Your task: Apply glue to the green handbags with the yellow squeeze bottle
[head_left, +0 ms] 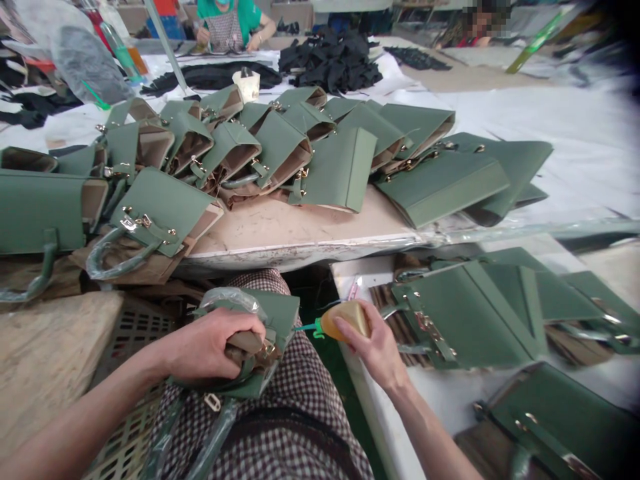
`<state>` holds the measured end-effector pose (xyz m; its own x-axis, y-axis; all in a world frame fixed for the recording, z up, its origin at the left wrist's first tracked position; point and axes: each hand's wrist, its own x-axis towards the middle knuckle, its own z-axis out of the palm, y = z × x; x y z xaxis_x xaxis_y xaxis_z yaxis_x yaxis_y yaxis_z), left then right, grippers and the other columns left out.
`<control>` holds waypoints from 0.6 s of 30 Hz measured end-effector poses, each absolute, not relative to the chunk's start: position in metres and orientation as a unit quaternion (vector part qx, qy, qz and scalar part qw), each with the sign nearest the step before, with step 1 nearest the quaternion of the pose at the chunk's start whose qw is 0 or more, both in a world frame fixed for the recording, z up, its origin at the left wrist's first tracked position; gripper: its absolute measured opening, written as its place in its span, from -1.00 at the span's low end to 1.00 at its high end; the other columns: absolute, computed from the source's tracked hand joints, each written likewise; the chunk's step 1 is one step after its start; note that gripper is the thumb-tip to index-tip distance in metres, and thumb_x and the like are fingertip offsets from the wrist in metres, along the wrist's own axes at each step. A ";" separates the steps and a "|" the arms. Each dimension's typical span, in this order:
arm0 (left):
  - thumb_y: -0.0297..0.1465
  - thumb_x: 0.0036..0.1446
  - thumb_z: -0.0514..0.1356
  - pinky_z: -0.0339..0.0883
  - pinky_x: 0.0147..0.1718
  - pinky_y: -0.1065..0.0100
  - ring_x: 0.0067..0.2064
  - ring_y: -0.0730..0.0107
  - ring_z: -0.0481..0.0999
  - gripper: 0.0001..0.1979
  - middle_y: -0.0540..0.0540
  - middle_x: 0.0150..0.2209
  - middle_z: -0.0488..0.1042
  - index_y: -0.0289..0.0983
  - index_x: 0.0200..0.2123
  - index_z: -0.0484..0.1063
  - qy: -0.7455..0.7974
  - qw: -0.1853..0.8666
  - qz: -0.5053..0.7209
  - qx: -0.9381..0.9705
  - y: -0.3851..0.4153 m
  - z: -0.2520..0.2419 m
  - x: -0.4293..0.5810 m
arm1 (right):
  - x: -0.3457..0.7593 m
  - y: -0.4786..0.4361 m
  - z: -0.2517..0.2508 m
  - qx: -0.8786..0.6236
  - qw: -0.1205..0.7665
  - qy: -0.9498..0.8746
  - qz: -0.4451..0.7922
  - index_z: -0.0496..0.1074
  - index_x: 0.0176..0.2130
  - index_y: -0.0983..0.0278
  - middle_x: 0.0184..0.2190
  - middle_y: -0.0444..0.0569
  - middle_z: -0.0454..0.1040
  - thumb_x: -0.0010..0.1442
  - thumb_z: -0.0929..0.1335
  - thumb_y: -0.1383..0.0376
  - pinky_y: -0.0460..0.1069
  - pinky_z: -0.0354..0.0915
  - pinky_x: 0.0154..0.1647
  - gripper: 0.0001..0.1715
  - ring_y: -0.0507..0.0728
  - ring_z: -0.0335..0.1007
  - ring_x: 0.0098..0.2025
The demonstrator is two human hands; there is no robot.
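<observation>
My left hand (pixel 210 347) is closed around the top of a green handbag (pixel 273 320) resting on my lap, which is covered by checked fabric. My right hand (pixel 375 347) grips a small yellowish squeeze bottle (pixel 345 319) whose green nozzle (pixel 306 327) points left at the bag's edge. The handle of the bag on my lap is wrapped in clear plastic.
Several more green handbags (pixel 280 153) lie in rows on the worktable (pixel 300 230) ahead, and others (pixel 465 313) are stacked at my right. A plastic crate (pixel 125 347) sits at lower left. Black fabric (pixel 330 60) is piled farther back, where other people are seated.
</observation>
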<state>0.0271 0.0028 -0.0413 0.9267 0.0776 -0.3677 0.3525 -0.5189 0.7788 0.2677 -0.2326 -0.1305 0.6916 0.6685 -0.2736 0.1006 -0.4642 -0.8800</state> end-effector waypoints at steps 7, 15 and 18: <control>-0.60 -0.19 0.18 0.20 -0.21 0.37 -0.22 0.37 0.43 -0.58 0.08 -0.24 0.51 -0.19 -0.20 0.47 0.128 0.483 -0.142 0.854 -0.002 -0.045 0.021 | 0.261 -0.235 -0.132 -0.811 0.476 -0.251 0.231 0.42 0.07 0.26 -0.09 0.10 0.53 0.15 0.48 -0.18 0.22 0.49 -0.15 -0.26 0.38 0.50 -0.13; -0.60 -0.21 0.17 0.21 -0.19 0.36 -0.21 0.35 0.44 -0.58 0.06 -0.22 0.53 -0.19 -0.20 0.47 0.140 0.483 -0.137 0.853 -0.006 -0.042 0.023 | 0.264 -0.230 -0.122 -0.788 0.469 -0.168 0.362 0.42 0.05 0.28 -0.45 -0.09 0.48 0.13 0.49 -0.16 0.01 0.35 -0.63 -0.28 0.14 0.36 -0.61; -0.59 -0.22 0.17 0.21 -0.20 0.36 -0.22 0.34 0.43 -0.59 0.05 -0.23 0.53 -0.20 -0.21 0.46 0.142 0.476 -0.141 0.856 -0.005 -0.039 0.025 | 0.267 -0.229 -0.126 -0.756 0.495 -0.148 0.402 0.45 -0.04 0.31 -0.49 -0.09 0.46 0.12 0.49 -0.13 -0.03 0.31 -0.69 -0.34 0.13 0.35 -0.61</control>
